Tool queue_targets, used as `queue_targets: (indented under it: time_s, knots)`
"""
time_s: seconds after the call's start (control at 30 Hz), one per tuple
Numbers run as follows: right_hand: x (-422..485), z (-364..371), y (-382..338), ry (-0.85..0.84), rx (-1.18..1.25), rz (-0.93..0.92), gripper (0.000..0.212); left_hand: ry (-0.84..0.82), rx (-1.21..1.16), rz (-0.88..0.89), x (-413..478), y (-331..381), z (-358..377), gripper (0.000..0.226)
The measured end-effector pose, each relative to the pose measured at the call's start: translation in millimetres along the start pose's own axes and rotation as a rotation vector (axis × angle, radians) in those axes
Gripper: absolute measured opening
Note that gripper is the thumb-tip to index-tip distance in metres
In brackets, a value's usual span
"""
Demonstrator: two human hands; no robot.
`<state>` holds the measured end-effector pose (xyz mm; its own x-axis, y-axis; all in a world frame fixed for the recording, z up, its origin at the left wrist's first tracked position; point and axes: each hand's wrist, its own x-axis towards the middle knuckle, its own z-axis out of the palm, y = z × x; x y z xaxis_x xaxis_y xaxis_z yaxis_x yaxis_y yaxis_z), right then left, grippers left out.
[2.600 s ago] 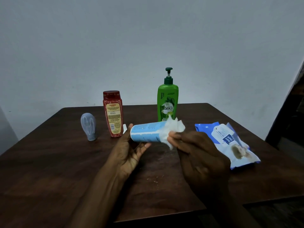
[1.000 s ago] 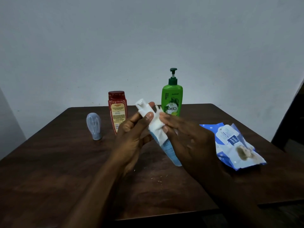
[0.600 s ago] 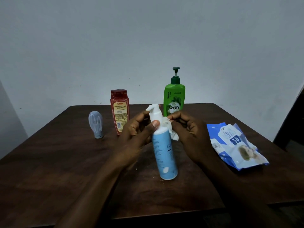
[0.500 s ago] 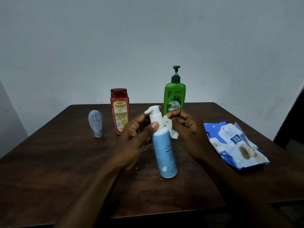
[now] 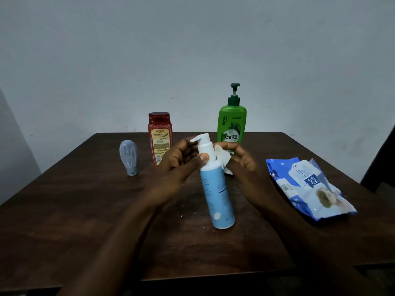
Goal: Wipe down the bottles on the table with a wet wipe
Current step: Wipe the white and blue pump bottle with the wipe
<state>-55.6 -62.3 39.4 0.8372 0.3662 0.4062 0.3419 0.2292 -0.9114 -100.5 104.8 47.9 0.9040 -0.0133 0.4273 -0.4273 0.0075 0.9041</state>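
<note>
A light blue pump bottle (image 5: 218, 195) with a white pump head stands upright at the middle of the dark wooden table (image 5: 85, 210). My left hand (image 5: 179, 165) grips its white neck, thumb across the front. My right hand (image 5: 239, 163) pinches a crumpled white wet wipe (image 5: 223, 160) against the right side of the neck. Behind stand a red bottle (image 5: 160, 137) and a green pump bottle (image 5: 232, 122). A small grey bottle (image 5: 129, 157) sits upside down on its cap at the left.
A blue and white wet wipe pack (image 5: 307, 189) lies flat on the table's right side. A plain wall rises behind the table. A dark object stands at the far right edge.
The blue bottle went from lying sideways in my hands to tilted, then upright on the table. My left hand shifted to its neck, and the wipe moved up beside the pump head.
</note>
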Motion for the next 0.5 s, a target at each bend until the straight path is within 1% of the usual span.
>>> queue_targets:
  time_s: [0.07,0.2,0.27,0.37,0.43,0.5]
  knots:
    - [-10.8,1.0,-0.5,0.046,-0.180,-0.072,0.015,0.065,-0.008,0.013,2.2,0.7,0.0,0.042]
    - [-30.8,6.7,-7.4,0.152,-0.617,-0.270,0.020,0.052,0.049,0.016,6.1,4.8,2.4,0.034]
    - [-34.3,9.5,-5.6,0.236,-0.769,-0.389,0.024,0.100,0.022,-0.011,8.1,4.2,4.3,0.039]
    - [-35.3,10.1,3.8,0.341,-0.829,-0.500,0.028,0.203,0.041,-0.040,12.9,5.1,7.4,0.051]
    - [-34.8,8.8,8.7,0.368,-0.834,-0.553,0.025,0.248,0.136,-0.019,17.0,7.0,8.1,0.052]
    - [-34.0,8.1,10.8,0.375,-0.850,-0.610,0.022,0.270,0.237,0.039,22.5,8.9,9.3,0.054]
